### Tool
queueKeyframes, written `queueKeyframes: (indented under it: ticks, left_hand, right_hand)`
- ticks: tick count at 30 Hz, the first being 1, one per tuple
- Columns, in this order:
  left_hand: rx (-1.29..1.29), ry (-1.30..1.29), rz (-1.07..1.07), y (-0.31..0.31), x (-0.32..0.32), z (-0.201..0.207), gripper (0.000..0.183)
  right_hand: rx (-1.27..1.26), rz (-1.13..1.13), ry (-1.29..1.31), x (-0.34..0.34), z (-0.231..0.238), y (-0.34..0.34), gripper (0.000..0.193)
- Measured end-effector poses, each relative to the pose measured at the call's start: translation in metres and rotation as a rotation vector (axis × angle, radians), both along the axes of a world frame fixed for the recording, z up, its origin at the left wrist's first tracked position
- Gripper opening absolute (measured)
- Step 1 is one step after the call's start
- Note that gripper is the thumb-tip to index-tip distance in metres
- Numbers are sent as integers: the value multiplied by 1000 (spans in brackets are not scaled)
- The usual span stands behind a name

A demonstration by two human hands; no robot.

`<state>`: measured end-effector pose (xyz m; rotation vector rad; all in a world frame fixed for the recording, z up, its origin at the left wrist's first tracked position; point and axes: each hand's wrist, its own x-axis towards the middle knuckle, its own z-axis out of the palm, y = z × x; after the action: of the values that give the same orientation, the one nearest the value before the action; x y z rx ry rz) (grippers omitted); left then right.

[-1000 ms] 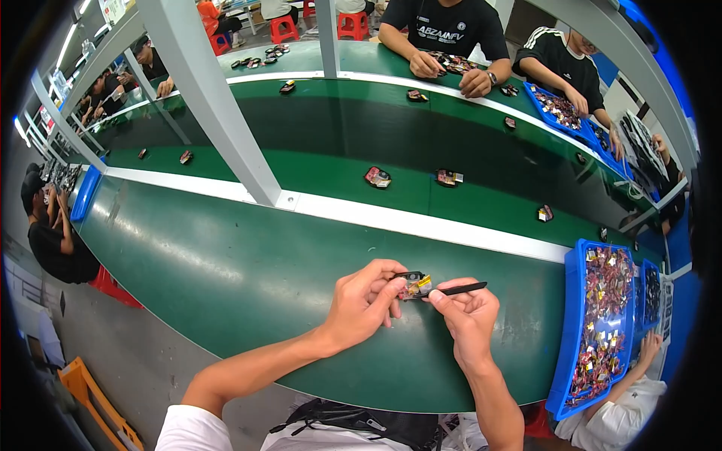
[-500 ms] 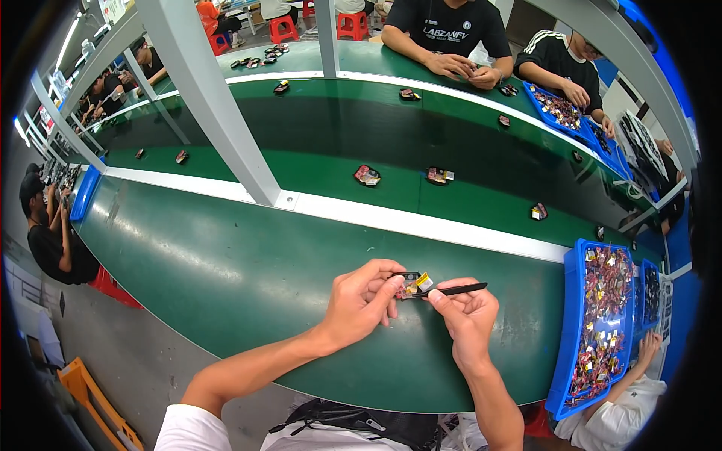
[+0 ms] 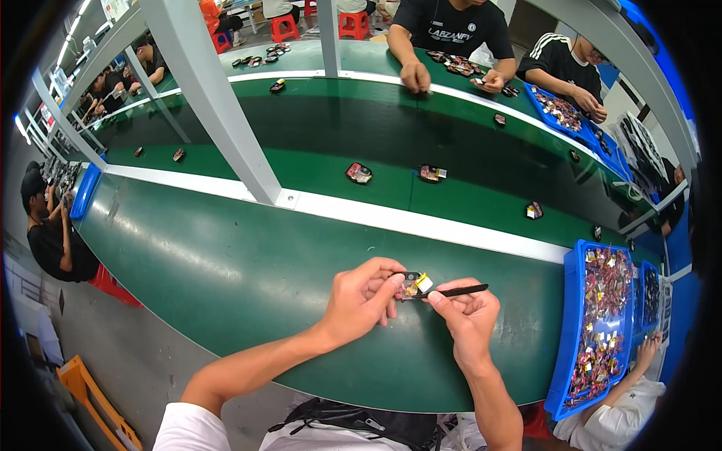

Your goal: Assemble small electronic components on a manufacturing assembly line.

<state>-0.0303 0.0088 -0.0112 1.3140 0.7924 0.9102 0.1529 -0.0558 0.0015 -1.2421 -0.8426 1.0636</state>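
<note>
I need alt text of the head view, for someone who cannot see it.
The left hand holds a small black-cased part above a green table; the right hand holds a slim black tool at it. Beyond, similar parts lie on a green belt. A filled blue tray stands at right.

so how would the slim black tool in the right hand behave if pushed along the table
The black tool looks stiff, since it sticks straight out of the right hand. It is probably light, being so thin. It might slide easily on the shiny green table.
</note>
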Motion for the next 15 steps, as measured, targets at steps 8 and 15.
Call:
queueKeyframes:
  ticks: [8,15]
  left_hand:
    - [-156,-113,-114,9,-3,-5,24]
    - [-180,-166,-256,12,-5,0,35]
  right_hand:
    - [117,-26,-142,1,-3,-3,13]
    - [191,-40,-269,3,-4,-11,16]
